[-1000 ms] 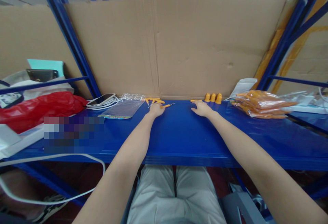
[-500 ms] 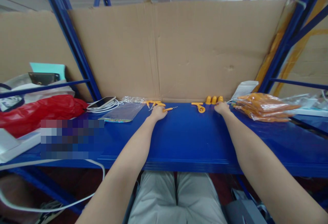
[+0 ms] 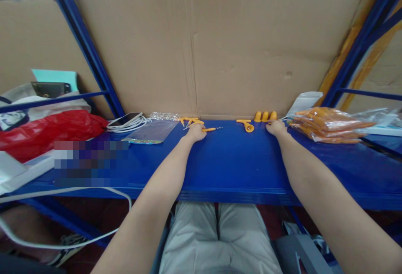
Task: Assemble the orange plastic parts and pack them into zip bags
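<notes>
My left hand (image 3: 197,132) is closed at the back of the blue shelf, its fingers on one end of an orange rod with a metal spiral tip (image 3: 210,129). The spiral points right. Just behind that hand lie several orange T-shaped pieces (image 3: 188,120), some with metal spirals. My right hand (image 3: 277,127) has its fingers bunched in front of the rightmost of three orange caps (image 3: 265,116); whether they pinch anything is hidden. Between my hands lies an orange T-shaped piece with a round cup end (image 3: 245,125).
A flat clear plastic bag (image 3: 153,131) and a phone with coiled white cable (image 3: 128,122) lie left. Red plastic (image 3: 56,129) is farther left. Bagged orange parts (image 3: 329,125) sit right. Cardboard (image 3: 251,48) stands behind, between blue posts (image 3: 84,44).
The view has tipped downward, so the shelf contents appear higher. Both hands stay at nearly the same places on the shelf, the left still on the orange rod.
</notes>
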Demonstrator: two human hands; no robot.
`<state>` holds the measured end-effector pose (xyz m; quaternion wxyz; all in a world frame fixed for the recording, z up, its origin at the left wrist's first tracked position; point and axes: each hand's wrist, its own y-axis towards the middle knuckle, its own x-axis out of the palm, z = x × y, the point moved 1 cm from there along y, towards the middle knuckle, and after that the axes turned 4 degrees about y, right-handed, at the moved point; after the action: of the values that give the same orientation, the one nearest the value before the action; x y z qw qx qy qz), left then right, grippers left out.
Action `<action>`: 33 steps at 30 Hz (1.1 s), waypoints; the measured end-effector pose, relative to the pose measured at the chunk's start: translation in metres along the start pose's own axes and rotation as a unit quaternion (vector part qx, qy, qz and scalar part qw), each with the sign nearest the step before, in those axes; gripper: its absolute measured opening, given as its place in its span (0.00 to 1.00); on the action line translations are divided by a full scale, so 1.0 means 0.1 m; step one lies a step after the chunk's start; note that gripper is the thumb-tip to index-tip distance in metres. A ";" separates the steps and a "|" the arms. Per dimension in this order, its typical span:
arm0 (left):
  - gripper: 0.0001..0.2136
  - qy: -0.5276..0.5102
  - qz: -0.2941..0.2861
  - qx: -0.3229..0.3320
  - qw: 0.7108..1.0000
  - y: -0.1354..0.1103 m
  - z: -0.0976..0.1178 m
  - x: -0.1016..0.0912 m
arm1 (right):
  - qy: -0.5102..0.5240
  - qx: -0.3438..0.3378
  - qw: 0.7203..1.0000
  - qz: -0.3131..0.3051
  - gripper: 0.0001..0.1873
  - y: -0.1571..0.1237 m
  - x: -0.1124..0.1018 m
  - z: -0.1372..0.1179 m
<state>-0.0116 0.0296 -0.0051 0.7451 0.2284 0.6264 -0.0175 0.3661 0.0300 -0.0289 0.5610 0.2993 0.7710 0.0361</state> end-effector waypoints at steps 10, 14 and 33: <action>0.08 -0.043 -0.082 0.005 0.996 -0.07 0.12 -0.17 | 0.138 -0.056 0.980 0.129 0.13 -0.09 -0.20 -0.21; 0.07 -0.026 -0.075 -0.005 0.997 -0.08 0.13 -0.18 | 0.177 -0.171 0.963 0.108 0.20 -0.07 -0.24 -0.55; 0.03 -0.023 0.021 0.047 0.998 -0.10 0.12 -0.14 | -0.074 -0.405 0.902 -0.131 0.23 -0.64 -0.25 -1.44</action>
<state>-0.0066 0.0125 0.0064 0.7480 0.2756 0.6026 -0.0366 0.2159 0.0050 0.0203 0.6886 -0.0552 0.6788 0.2491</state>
